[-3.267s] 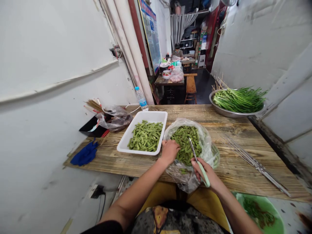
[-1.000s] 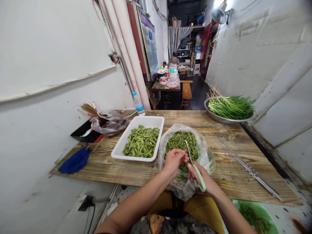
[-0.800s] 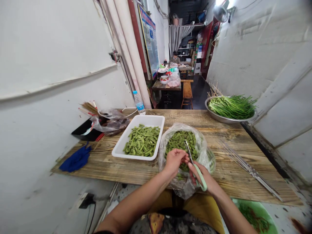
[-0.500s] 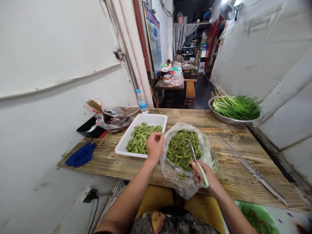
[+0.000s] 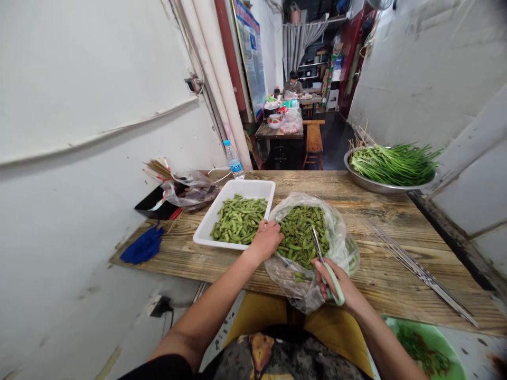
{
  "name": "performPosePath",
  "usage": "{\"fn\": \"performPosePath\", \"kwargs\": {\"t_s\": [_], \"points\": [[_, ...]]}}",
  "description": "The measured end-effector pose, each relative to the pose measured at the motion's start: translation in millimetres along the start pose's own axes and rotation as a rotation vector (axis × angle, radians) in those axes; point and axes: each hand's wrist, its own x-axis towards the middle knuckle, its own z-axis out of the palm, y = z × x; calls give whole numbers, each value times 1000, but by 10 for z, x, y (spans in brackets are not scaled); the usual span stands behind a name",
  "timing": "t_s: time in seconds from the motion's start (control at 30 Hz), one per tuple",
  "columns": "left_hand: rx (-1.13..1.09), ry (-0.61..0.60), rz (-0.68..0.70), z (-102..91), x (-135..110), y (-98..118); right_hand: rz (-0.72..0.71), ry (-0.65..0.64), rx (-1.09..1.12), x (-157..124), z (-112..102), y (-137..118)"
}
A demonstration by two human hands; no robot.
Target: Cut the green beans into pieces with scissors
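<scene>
My right hand is closed round the light green handles of a pair of scissors, whose blades point up over the pods. Beneath the blades, a clear plastic bag stands wide with dark green edamame pods inside. At the bag's left rim is my left hand, its fingers curled; whatever they pinch is hidden. Just left of that hand sits a white plastic tray, partly filled with brighter green edamame pods.
Metal skewers lie on the wooden table at right, near a steel bowl of green stalks. A water bottle, blue cloth and black container are leftward. A person sits far back.
My left hand has moved right, from above the tray's edge to the bag's left rim. The scissors stay in my right hand above the bag. The view has shifted slightly.
</scene>
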Motion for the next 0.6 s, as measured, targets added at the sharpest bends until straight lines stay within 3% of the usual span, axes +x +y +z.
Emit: {"fn": "performPosePath", "kwargs": {"t_s": [0.13,0.27,0.47,0.6], "points": [[-315,50,-90,-50,76,129,-61,-57,-72,34,4,86],[-606,33,-216,32,112,289,-98,-41,-158,3,20,32],[-669,14,-233,85,104,376,-84,-8,-194,-39,26,-58],[-826,22,-328,72,137,411,-40,3,-107,8,36,8]]}}
